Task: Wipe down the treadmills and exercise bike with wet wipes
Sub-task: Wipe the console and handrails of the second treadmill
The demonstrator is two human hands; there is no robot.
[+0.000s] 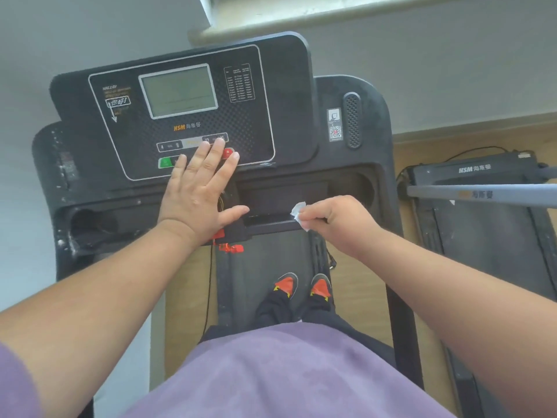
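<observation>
1. My left hand (196, 191): fingers straight and spread, palm flat on the lower edge of the treadmill console (180, 116), fingertips over the button row
2. My right hand (337, 220): fingers curled, pinching a small crumpled wet wipe (298, 211) just above the tray ledge (271, 224)
3. Second treadmill (482, 224): to my right, apart
4. My shoes (304, 285): on the belt

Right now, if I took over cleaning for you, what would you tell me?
Left hand lies flat and open on the treadmill console, fingers over the buttons.
Right hand pinches a small white wet wipe at the tray's edge below the console.
Done: can't tell; white specks still show on the left side of the frame.
Left: the second treadmill to the right. No exercise bike in view.
</observation>
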